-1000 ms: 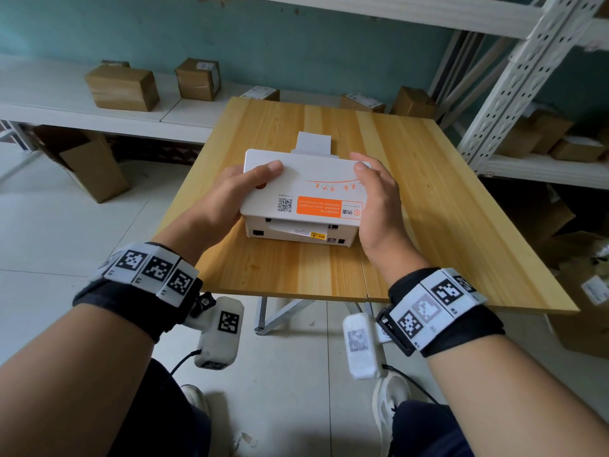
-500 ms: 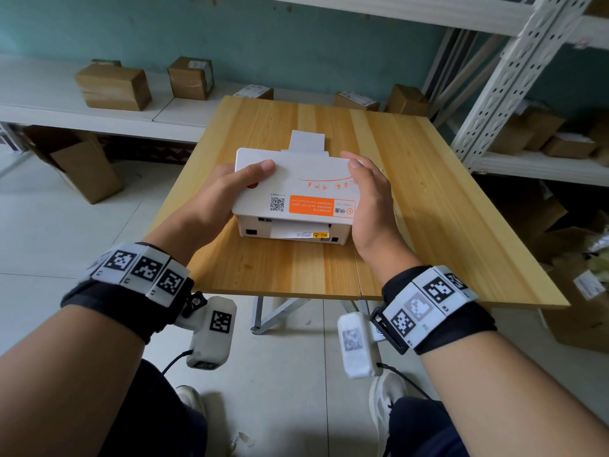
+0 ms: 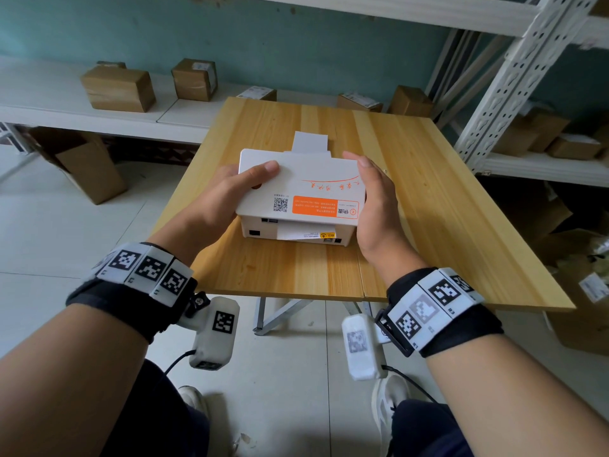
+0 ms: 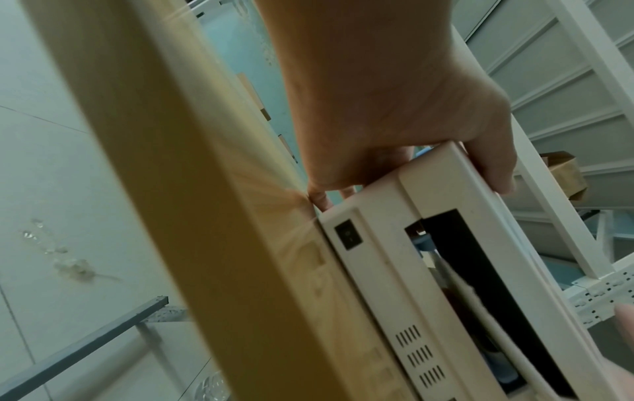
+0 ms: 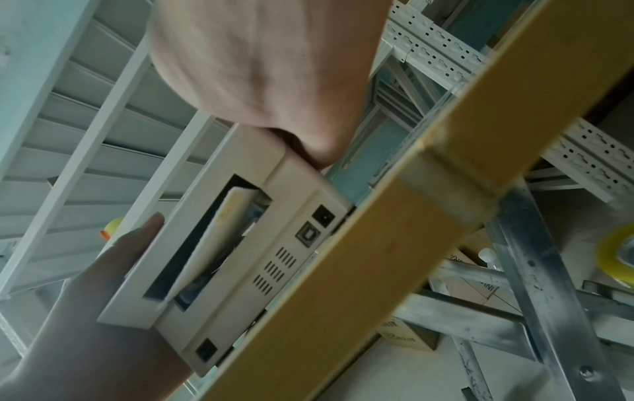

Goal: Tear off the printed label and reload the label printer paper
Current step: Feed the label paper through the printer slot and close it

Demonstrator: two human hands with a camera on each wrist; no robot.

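Note:
A white label printer [image 3: 298,225] stands in the middle of the wooden table [image 3: 445,209]. Its lid [image 3: 306,179], with an orange sticker, is lifted slightly off the base at the near edge. A white printed label [image 3: 309,141] sticks out on the far side. My left hand [image 3: 227,196] grips the lid's left edge, thumb on top. My right hand [image 3: 374,199] grips the right edge in the same way. White paper [image 3: 303,234] shows in the near slot. The wrist views show that slot and paper [image 5: 213,238] from below, plus the printer [image 4: 387,271].
Cardboard boxes [image 3: 118,89] sit on a low white shelf behind the table. A white metal rack [image 3: 514,77] with more boxes stands at the right. An open box [image 3: 89,169] is on the floor at the left. A tape roll [image 5: 617,252] lies under the table.
Both hands have stayed on the printer's sides while the lid has come up a little off the base at its near edge.

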